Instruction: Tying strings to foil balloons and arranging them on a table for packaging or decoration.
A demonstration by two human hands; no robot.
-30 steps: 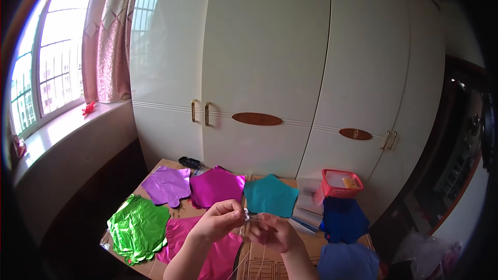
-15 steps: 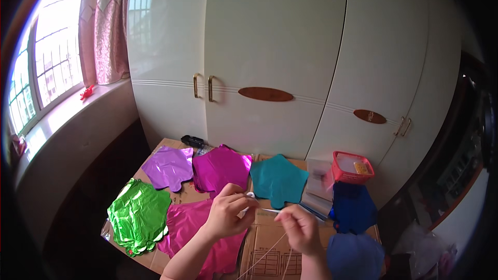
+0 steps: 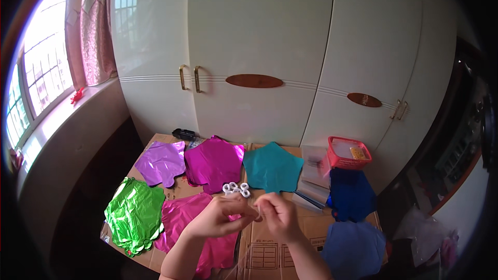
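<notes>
Left hand point(image 3: 220, 217) pinched on white clips point(image 3: 236, 189), raised over the pink balloon point(image 3: 194, 223). Right hand point(image 3: 280, 217) pinched narrow, fingertips meeting the left's; anything held there too small to tell.

Home bedroom: tall white built-in wardrobe point(image 3: 270, 57) with brass handles point(image 3: 189, 79), pink curtain point(image 3: 96, 26) at barred window point(image 3: 39, 67), flattened cardboard point(image 3: 270, 243) spread with foil star balloons point(image 3: 212, 163).
</notes>
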